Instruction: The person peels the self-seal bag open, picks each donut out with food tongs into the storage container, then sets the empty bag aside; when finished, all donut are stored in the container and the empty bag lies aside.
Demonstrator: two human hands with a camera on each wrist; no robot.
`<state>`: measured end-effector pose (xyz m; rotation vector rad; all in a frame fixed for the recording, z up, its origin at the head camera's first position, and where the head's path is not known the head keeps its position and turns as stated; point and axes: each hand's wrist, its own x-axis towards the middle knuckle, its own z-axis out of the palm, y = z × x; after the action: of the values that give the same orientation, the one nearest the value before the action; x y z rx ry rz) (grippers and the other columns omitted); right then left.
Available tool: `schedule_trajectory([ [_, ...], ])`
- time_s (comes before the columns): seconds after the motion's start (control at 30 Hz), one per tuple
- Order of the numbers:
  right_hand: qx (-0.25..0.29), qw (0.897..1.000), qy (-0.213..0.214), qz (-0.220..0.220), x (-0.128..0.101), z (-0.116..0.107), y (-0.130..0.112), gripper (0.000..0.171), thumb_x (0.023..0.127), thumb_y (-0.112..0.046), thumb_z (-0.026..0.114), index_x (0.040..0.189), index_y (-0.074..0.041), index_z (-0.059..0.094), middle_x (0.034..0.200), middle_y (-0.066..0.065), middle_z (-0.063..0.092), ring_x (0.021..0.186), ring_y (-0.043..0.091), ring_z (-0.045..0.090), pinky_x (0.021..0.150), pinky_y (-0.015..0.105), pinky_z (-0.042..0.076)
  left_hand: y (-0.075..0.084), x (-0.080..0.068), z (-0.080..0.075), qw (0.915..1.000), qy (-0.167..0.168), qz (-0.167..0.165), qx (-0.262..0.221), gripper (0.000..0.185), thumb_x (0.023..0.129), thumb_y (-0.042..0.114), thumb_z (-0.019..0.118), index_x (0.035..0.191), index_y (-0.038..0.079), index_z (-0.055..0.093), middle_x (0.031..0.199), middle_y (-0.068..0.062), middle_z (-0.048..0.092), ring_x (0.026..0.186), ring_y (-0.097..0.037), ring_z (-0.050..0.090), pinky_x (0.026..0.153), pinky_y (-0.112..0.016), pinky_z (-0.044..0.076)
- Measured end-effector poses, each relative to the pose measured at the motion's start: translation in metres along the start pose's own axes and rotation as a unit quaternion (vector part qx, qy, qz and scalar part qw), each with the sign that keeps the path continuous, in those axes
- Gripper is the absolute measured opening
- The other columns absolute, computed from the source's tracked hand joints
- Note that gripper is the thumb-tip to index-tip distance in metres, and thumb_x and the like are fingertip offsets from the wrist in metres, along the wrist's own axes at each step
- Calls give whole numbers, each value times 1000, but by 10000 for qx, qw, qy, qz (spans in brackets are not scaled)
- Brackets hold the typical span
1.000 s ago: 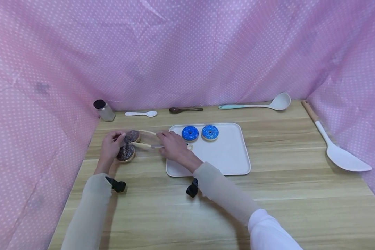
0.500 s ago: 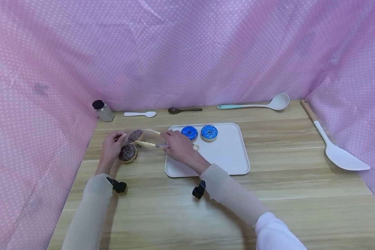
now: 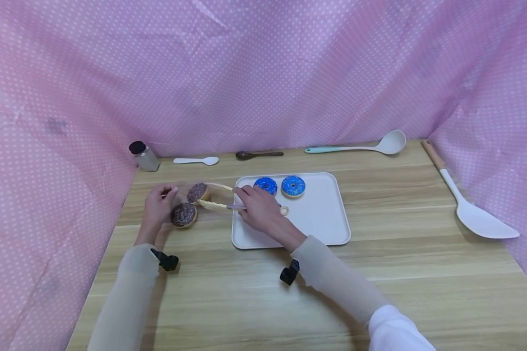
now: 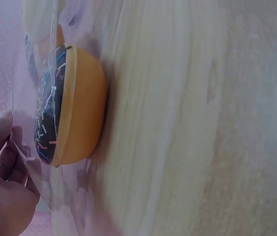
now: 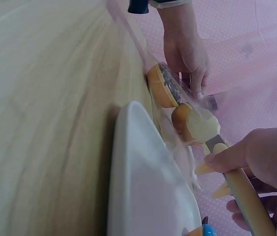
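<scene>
Plastic film [image 4: 40, 162], clear and hard to make out, wraps the chocolate doughnuts; in the head view it shows only as a faint sheen, and the left wrist view cuts off all but one doughnut [image 4: 72, 105] and part of the left hand [image 3: 157, 207]. That hand pinches an edge of the film between thumb and fingertips. The right hand [image 3: 259, 209] is curled round the handles of cream tongs [image 3: 221, 197], whose tips clasp the upper chocolate doughnut [image 3: 197, 192], held tilted just above the tabletop [image 3: 377, 273]. The lower chocolate doughnut [image 3: 184, 214] lies flat at 7 o'clock of it, just beside the left hand.

The tabletop is pale wood, walled by pink dotted cloth [image 3: 263, 73]. A white tray [image 3: 320, 219] sits at 3 o'clock of the tongs, two blue doughnuts [image 3: 266, 185] [image 3: 293, 185] along its far edge. Along the back lie a small jar [image 3: 143, 155], white spoon [image 3: 196, 160], dark spoon [image 3: 258, 155] and ladle [image 3: 360, 145]; a white spatula [image 3: 474, 212] lies at far right.
</scene>
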<state>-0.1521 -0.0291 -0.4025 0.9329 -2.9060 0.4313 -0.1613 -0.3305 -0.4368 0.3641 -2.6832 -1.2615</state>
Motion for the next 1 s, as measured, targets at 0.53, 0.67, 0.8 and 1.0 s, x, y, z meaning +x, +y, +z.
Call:
schedule_trajectory([
  [0.53, 55, 9995, 85, 292, -25, -4, 5, 56, 89, -29, 65, 140, -14, 47, 128, 3, 58, 112, 21, 55, 95, 33, 49, 3, -1, 3, 9999, 2, 124, 69, 37, 100, 27, 50, 114, -6, 58, 120, -24, 57, 115, -36, 53, 97, -45, 44],
  [0.67, 181, 9992, 32, 357, -28, -5, 7, 56, 89, -29, 66, 140, -16, 47, 129, 3, 57, 114, 20, 54, 96, 33, 48, 2, -1, 2, 10000, -21, -30, 93, 40, 100, 30, 48, 116, -4, 58, 122, -23, 56, 117, -34, 51, 98, -45, 44],
  [0.8, 371, 9983, -27, 451, -33, -10, 11, 57, 88, -30, 67, 140, -18, 47, 133, 3, 56, 121, 20, 53, 100, 35, 47, 2, 0, 0, 9999, 46, -37, 90, 39, 100, 31, 49, 117, -3, 58, 122, -22, 57, 116, -33, 52, 96, -42, 44],
  [1.0, 456, 9981, 90, 406, -42, -18, 20, 58, 86, -32, 70, 139, -20, 49, 130, 1, 58, 116, 19, 55, 97, 35, 48, 3, 0, -2, 9999, 3, -16, 106, 39, 100, 30, 48, 118, -4, 57, 123, -23, 56, 117, -34, 51, 95, -43, 44],
])
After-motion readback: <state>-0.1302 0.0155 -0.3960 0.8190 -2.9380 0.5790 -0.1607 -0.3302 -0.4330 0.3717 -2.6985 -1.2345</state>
